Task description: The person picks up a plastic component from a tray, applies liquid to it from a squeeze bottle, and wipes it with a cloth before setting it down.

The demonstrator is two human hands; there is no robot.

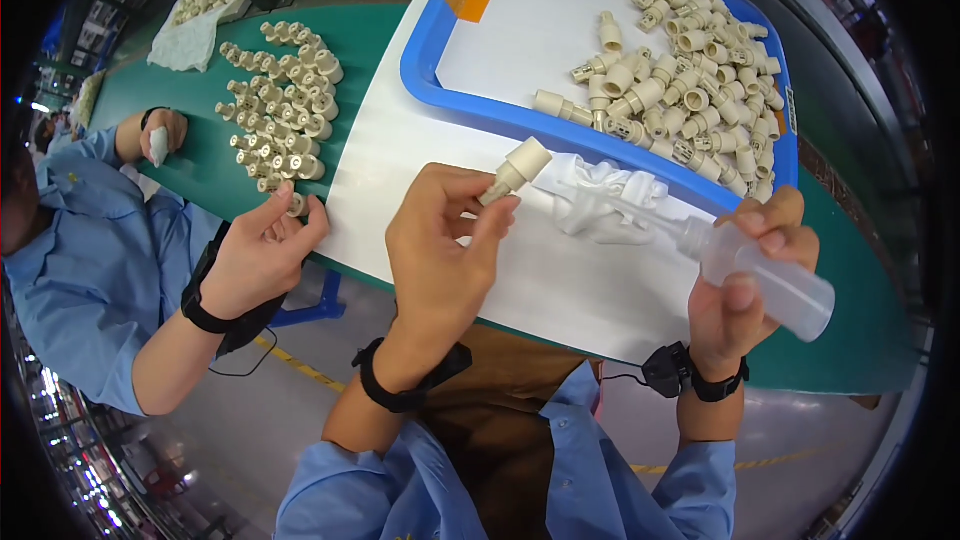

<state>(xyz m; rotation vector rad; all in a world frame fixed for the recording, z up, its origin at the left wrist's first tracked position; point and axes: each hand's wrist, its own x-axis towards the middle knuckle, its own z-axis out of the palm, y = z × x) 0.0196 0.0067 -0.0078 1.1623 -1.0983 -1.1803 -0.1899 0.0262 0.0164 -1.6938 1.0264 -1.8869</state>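
Between the thumb and fingers of my left hand (440,250) is a cream plastic fitting (518,168), tilted with its wide round end up and to the right. My right hand (745,280) is wrapped round a translucent squeeze bottle (775,285). The bottle lies slanted, its thin clear nozzle pointing left toward the fitting, with a gap between them. Beneath the nozzle a crumpled white cloth (605,202) rests on the white sheet (560,285). Whether any liquid leaves the nozzle cannot be seen.
A blue tray (425,90) behind my hands holds a heap of similar fittings (690,90). To the left, several fittings (285,105) stand in rows on the green table (385,25). A co-worker's hand (265,250) touches the nearest one; their other hand (165,135) holds a white cloth.
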